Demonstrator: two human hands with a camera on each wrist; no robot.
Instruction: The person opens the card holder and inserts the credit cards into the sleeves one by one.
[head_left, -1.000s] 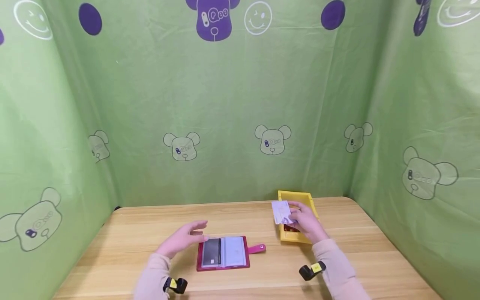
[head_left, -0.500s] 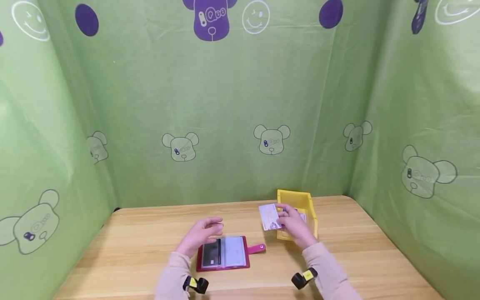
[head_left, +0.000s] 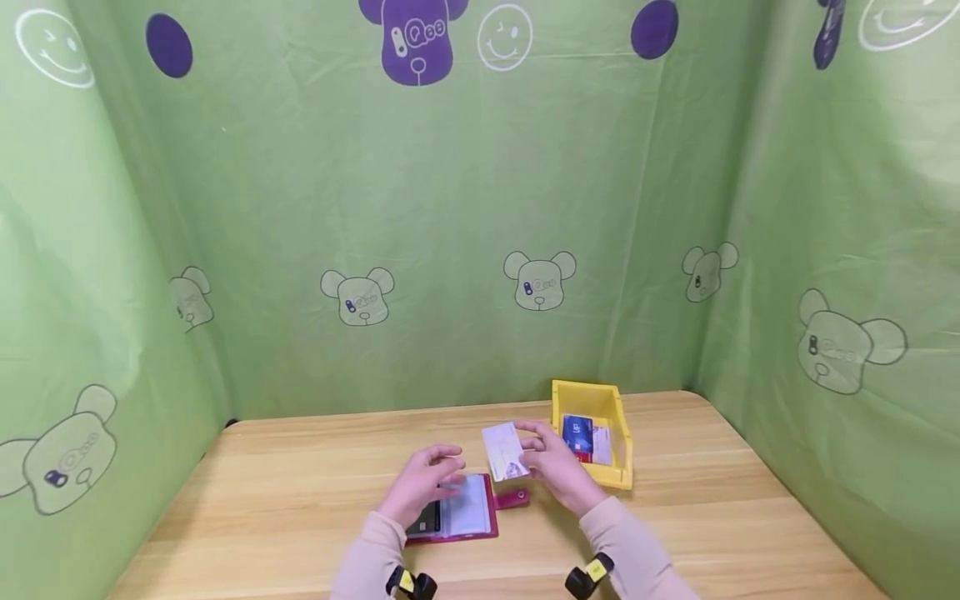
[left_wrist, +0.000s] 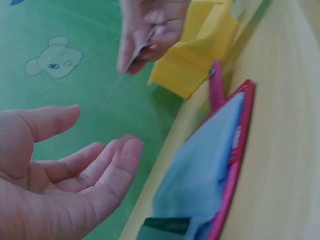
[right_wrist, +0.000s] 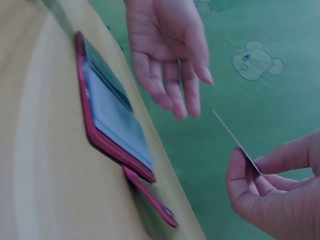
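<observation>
A pale card point(head_left: 505, 451) is pinched between the thumb and fingers of my right hand point(head_left: 558, 471), raised above the table. In the right wrist view the card point(right_wrist: 235, 140) appears edge-on. My left hand point(head_left: 420, 483) hovers over the left part of an open red card holder point(head_left: 472, 508), fingers loosely bent and holding nothing. Clear sleeves line the holder, and a dark card point(head_left: 429, 518) sits in its left one, partly hidden by my left hand. The holder's snap strap point(head_left: 512, 498) points to the right.
Behind my right hand stands a yellow bin point(head_left: 617, 475). A blue and red card point(head_left: 578, 437) and a whitish card point(head_left: 602, 446) lie in it. The wooden table point(head_left: 300, 492) ends at a green patterned curtain point(head_left: 442, 358).
My right hand has carried the pale card leftward from above the yellow bin, uncovering the cards inside. My left hand has moved right, over the holder.
</observation>
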